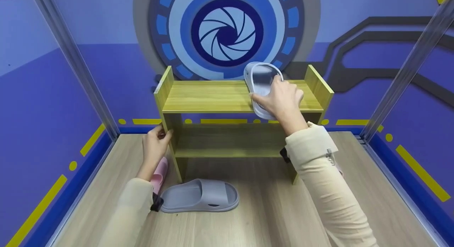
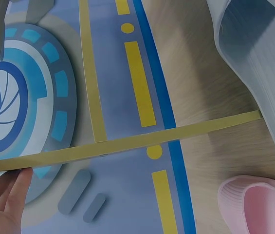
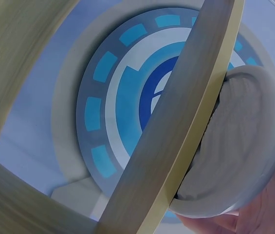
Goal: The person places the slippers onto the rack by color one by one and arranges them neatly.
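My right hand (image 1: 285, 98) grips a light grey slipper (image 1: 261, 80) over the right part of the top board of a small wooden shoe rack (image 1: 205, 96). Its toe end juts past the board's front edge; in the right wrist view the slipper's rounded end (image 3: 234, 136) overlaps that edge. At the rack's left side, my left hand (image 1: 155, 147) holds the side panel (image 2: 142, 141), thumb on one face and fingers on the other. A second grey slipper (image 1: 216, 195) lies on its sole in front of the rack's left leg.
A pink slipper (image 1: 161, 172) is on the floor left of the rack, partly hidden by my left wrist. The rack's middle board (image 1: 230, 140) lies below the top one. Blue patterned walls (image 1: 103, 73) with metal corner posts (image 1: 81, 62) enclose the wooden floor.
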Demonstrator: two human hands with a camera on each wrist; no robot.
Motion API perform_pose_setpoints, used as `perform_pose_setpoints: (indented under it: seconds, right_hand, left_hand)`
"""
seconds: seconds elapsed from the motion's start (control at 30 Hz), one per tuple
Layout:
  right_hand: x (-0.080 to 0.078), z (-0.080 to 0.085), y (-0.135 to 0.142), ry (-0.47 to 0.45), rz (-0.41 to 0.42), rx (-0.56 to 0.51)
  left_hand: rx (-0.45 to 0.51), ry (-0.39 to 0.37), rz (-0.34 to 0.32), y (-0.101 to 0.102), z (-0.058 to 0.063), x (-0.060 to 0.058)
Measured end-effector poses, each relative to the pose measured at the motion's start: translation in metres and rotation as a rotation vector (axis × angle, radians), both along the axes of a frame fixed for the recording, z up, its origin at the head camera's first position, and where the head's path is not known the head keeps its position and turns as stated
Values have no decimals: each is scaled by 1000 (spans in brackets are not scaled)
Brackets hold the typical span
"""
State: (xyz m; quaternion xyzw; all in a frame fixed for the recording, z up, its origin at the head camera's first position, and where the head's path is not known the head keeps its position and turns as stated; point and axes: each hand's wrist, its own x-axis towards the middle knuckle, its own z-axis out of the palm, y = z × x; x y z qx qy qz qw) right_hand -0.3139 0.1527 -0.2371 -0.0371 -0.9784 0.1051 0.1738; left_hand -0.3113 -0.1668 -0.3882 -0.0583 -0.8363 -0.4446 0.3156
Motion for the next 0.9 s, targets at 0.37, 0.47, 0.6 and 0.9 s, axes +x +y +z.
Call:
perform_pose_setpoints:
  seconds: [0.37,0.47,0.6,0.9]
  right_hand:
    - [2,-2,18,117,37,-14]
    - [4,0,27,163,53,-64]
    - [7,3,40,236,68,-123]
    - [15,7,66,396,118,-171]
  left_hand:
    - [-22,29,12,0,0,0]
    - [-23,29,12,0,0,0]
    - [-23,21,14,0,0,0]
    - [-12,24,13,0,0,0]
